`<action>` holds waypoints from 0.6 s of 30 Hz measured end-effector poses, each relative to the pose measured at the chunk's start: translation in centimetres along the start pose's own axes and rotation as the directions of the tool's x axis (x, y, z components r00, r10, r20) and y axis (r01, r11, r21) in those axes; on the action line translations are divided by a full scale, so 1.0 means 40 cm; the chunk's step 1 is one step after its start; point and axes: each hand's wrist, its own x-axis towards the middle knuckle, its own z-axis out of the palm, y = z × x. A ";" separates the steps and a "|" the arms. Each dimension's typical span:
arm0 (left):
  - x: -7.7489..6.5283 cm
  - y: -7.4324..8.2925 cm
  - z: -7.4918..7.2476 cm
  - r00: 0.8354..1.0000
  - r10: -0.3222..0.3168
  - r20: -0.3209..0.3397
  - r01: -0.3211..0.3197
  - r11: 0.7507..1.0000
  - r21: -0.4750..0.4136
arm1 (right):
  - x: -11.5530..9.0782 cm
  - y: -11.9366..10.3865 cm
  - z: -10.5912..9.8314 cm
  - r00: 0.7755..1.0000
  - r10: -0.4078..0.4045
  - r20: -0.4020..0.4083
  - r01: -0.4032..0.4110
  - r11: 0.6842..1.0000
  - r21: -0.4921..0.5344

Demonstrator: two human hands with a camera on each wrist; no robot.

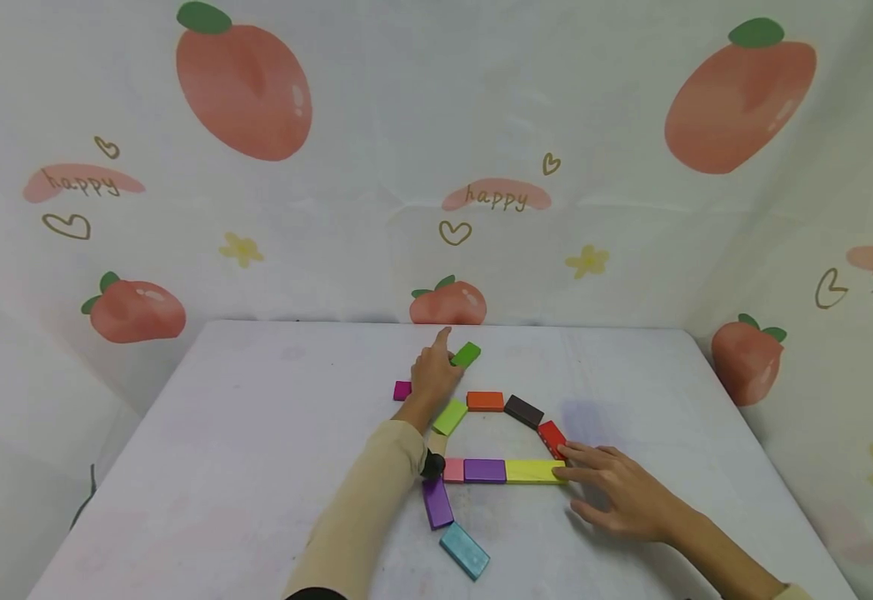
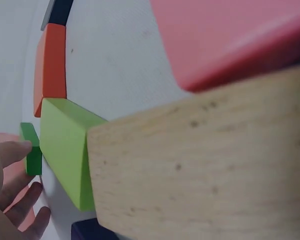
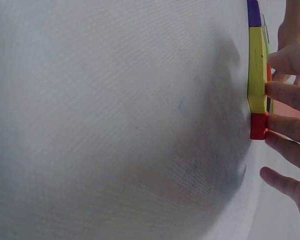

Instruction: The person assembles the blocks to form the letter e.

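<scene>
- Twelve blocks show on the white tabletop (image 1: 256, 467), plus a dark one low in the left wrist view that may be one of these.
- One green block (image 1: 466, 355) is beyond the curve, pinched by the left hand (image 1: 435, 373), index finger straight; perhaps this grip leaves its far end free for placing.
- One lime block (image 1: 450, 417), one orange block (image 1: 485, 402), one black block (image 1: 524, 411) and one red block (image 1: 551, 437) make an arc, seemingly angled to round the bend.
- One pink block (image 1: 453, 471), one purple block (image 1: 485, 472) and one long yellow block (image 1: 532, 472) form a straight bar.
- One right hand (image 1: 620, 492), fingers loose and ungrasping, touches the red and yellow ends, probably steadying them.
- One plain wooden block (image 2: 200, 160), a second purple block (image 1: 437, 503) and one teal block (image 1: 465, 550) carry the left side downward.
- One magenta block (image 1: 402, 391) lies apart, beside the left hand.
</scene>
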 end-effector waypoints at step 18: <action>0.002 -0.033 -0.016 0.991 0.122 0.052 -0.119 0.991 -0.055 | 0.002 -0.003 -0.001 1.000 -0.008 -0.005 0.008 1.000 -0.002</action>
